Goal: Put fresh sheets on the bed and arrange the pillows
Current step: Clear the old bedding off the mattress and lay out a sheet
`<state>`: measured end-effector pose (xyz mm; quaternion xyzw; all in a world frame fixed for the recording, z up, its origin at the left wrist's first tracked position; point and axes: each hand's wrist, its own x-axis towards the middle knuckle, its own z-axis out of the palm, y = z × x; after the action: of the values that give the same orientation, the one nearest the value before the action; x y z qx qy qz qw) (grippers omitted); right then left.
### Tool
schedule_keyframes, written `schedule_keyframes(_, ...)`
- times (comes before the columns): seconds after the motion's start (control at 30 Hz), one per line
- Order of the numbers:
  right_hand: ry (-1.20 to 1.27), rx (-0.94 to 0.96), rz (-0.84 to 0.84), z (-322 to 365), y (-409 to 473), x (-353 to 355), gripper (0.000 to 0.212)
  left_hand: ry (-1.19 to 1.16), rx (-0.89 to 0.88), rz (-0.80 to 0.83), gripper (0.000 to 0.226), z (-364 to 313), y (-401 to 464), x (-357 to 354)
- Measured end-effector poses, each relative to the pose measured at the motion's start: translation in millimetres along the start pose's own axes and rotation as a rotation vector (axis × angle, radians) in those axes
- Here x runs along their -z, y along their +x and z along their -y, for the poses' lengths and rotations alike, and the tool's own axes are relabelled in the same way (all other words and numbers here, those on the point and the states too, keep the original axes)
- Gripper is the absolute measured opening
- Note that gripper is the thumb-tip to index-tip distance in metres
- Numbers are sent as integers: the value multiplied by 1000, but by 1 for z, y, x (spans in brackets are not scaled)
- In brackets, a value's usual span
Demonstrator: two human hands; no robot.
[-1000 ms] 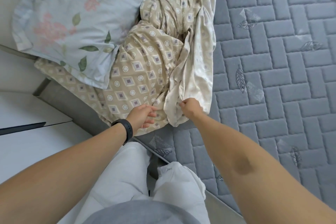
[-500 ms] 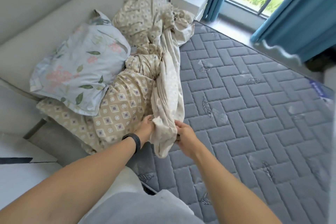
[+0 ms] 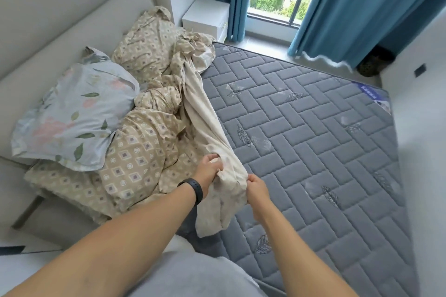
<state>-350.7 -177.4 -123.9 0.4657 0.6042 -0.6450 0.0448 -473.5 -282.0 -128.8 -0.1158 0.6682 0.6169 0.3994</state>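
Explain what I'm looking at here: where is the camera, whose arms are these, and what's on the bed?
No machine here: a person wears a camera on the head, looking down at their own arms. The left hand, with a black wristband, and the right hand both pinch an edge of a beige patterned sheet. The sheet lies bunched on the bare grey quilted mattress, against the cream headboard. A floral pillow rests on the bunched sheet. Blue curtains frame a window.

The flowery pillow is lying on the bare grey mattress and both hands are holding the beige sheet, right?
Not quite. The head view shows the flowery pillow lying on the bunched beige sheet against the headboard, not on the bare grey mattress. The left hand and right hand do hold the sheet.
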Motion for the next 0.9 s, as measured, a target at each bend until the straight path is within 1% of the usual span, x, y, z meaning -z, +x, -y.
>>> schedule_keyframes(0.07,11,-10,-70,-7,-2,5,22,-27,3,-12,34,7,-1,-2)
schedule_keyframes(0.23,103,-23,-251,-24,-14,16,17,4,52,-19,44,29,4,-14)
schedule_keyframes(0.3,77,-10,-230,-32,-22,24,20,-20,47,-2,45,32,0,-26)
schedule_keyframes(0.4,69,29,-216,-39,-32,42,15,-91,26,97,39,36,-14,-56)
schedule_keyframes(0.47,70,68,-218,-37,-37,57,12,-63,-4,178,33,42,-25,-78)
schedule_keyframes(0.57,119,78,-155,-31,-40,75,16,-64,20,289,37,50,-43,-106)
schedule_keyframes(0.63,173,67,-116,-31,-41,87,22,-153,49,344,40,51,-53,-121)
schedule_keyframes(0.7,188,83,-39,-38,-39,105,32,-228,66,380,40,56,-60,-137)
schedule_keyframes(0.77,148,100,80,-48,-37,128,38,-258,48,382,38,61,-65,-156)
schedule_keyframes(0.83,88,106,214,-56,-35,152,37,-260,20,365,35,66,-76,-178)
schedule_keyframes(0.9,43,98,293,-65,-33,179,38,-181,-6,350,41,76,-92,-202)
